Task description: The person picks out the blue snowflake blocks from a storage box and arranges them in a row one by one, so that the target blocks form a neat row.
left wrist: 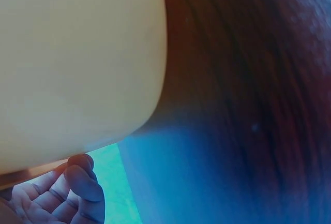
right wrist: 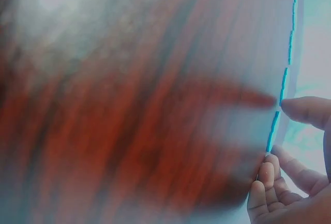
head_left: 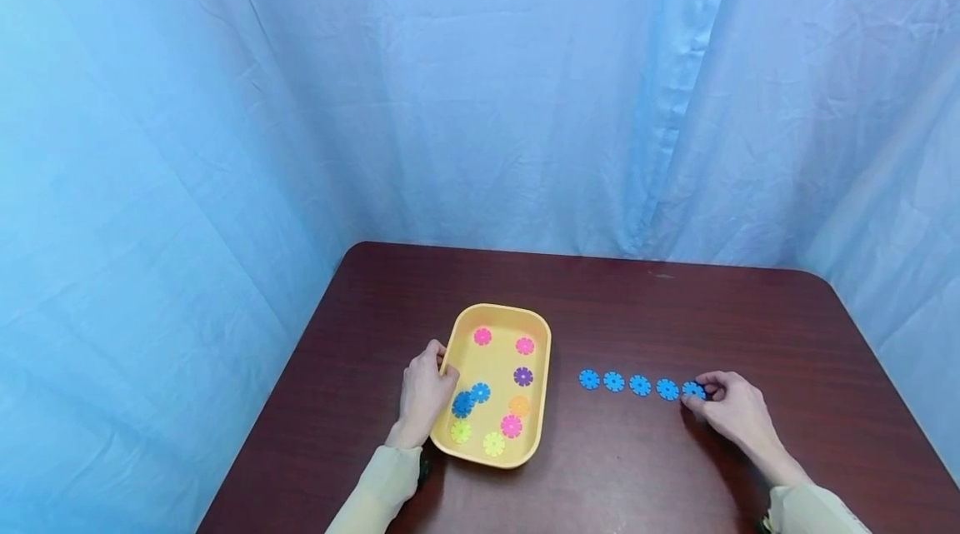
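Observation:
A yellow tray [head_left: 542, 401] sits on the dark wooden table [head_left: 615, 309] and holds several toothed plastic discs in pink, purple, blue, orange and yellow. My left hand [head_left: 438, 367] grips the tray's left rim. In the left wrist view, curled fingers [left wrist: 77, 185] lie beside the tray's outer wall [left wrist: 77, 69]. Right of the tray, several blue discs [head_left: 640, 385] lie in a row. My right hand [head_left: 701, 396] pinches the rightmost blue disc [head_left: 693, 390]. In the right wrist view, the row is seen edge-on [right wrist: 283, 87], with the end disc [right wrist: 272, 131] between thumb and fingers [right wrist: 307, 111].
Blue curtains [head_left: 480, 84] close in the table on the back and both sides. The table's rounded back corners and left edge [head_left: 300, 351] are in view. Bare tabletop [head_left: 787, 326] lies behind and to the right of the disc row.

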Tool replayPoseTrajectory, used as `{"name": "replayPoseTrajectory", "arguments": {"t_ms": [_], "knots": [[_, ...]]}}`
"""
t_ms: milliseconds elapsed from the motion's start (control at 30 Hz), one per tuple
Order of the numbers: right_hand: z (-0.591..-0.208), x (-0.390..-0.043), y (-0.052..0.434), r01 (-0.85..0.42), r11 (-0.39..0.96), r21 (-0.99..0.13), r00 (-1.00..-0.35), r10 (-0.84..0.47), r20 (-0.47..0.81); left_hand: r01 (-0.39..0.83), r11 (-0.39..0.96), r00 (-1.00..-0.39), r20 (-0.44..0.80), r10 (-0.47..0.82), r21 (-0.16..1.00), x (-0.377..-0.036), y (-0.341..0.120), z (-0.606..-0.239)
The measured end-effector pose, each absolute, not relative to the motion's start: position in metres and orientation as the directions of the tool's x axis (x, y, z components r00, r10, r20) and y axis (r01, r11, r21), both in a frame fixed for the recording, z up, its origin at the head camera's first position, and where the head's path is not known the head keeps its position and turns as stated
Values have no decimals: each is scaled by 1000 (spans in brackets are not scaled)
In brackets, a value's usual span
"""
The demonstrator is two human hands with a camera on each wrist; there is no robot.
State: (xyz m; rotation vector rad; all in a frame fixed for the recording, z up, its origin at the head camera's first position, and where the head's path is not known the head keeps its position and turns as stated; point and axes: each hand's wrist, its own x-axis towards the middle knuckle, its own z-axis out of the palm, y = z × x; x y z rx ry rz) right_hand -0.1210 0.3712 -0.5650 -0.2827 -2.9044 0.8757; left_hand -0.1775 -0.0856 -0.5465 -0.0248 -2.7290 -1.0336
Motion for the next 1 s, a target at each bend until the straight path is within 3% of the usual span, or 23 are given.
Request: {"name": "replayPoseTrajectory", "arguments": {"t_ms": [400, 1000], "knots": [[-560, -122, 371, 179, 795, -580, -975, 222, 3, 92, 749, -977, 203, -58, 657, -177, -86, -546], [-535, -138, 352, 106, 786, -609, -984, 171, 50, 93, 751, -977, 205, -57, 653, -178, -86, -547]]}}
